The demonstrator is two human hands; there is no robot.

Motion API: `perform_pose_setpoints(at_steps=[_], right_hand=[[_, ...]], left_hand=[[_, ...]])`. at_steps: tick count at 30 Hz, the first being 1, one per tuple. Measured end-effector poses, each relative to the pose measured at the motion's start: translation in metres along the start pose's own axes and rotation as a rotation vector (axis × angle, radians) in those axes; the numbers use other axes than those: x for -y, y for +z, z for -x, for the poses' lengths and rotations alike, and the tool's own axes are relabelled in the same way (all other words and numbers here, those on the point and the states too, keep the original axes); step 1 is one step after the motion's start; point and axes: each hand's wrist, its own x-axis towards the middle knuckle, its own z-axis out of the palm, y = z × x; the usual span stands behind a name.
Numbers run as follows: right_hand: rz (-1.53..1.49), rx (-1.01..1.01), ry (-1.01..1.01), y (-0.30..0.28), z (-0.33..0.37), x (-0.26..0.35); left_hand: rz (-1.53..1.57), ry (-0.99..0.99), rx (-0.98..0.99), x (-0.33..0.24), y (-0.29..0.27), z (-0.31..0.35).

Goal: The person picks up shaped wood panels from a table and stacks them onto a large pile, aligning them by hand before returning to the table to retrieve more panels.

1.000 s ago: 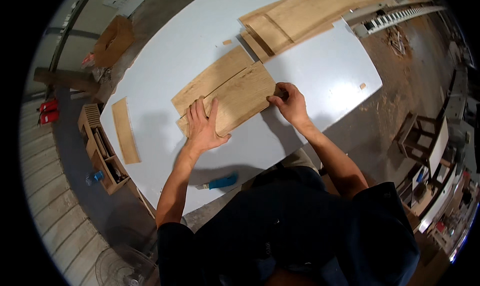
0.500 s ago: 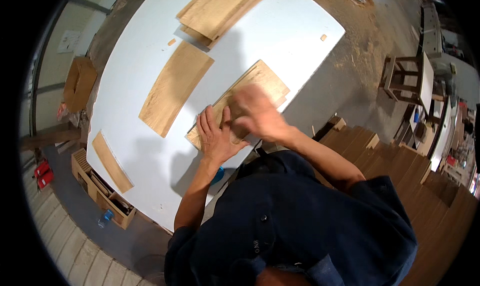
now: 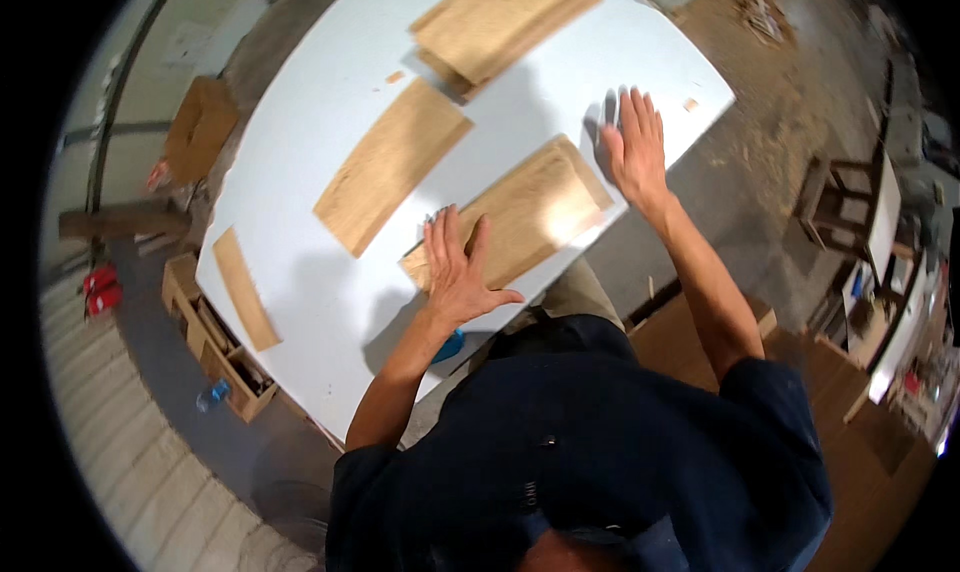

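My left hand (image 3: 460, 274) rests with spread fingers on the near left end of a light wooden board (image 3: 530, 210) close to the table's front edge. This board seems to lie on another, since a second edge shows at its right end. Beyond that end is my right hand (image 3: 635, 154), fingers stretched out and holding nothing, over the white tabletop (image 3: 560, 82). A single wooden board (image 3: 395, 167) lies farther left. Behind it is a stack of wooden boards (image 3: 505, 22). A narrow wood strip (image 3: 245, 287) lies near the left edge.
Small wood chips (image 3: 691, 105) lie on the tabletop. A blue object (image 3: 450, 347) shows at the front edge under my left forearm. A wooden crate (image 3: 215, 347) stands on the floor at left, a cardboard box (image 3: 200, 132) beyond it. At right stand a stool (image 3: 850, 212) and brown panels (image 3: 690, 342).
My right hand has moved off the board, rightward and away from me, and its fingers have straightened. My left hand stays on the board. The whole view has shifted a little.
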Motion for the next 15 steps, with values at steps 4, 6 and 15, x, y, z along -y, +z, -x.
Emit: perform_pose_setpoints(at_steps=[4, 6, 15], right_hand=[[-0.161, 0.059, -0.071, -0.006, 0.034, 0.053], [-0.224, 0.061, -0.089, -0.006, 0.043, 0.067], [-0.359, 0.165, -0.207, -0.043, 0.061, 0.124]], left_hand=[[-0.2, -0.264, -0.222, 0.073, -0.033, -0.04], [-0.261, -0.347, -0.18, 0.112, -0.06, -0.057], [-0.103, -0.119, -0.183, 0.051, -0.059, -0.028]])
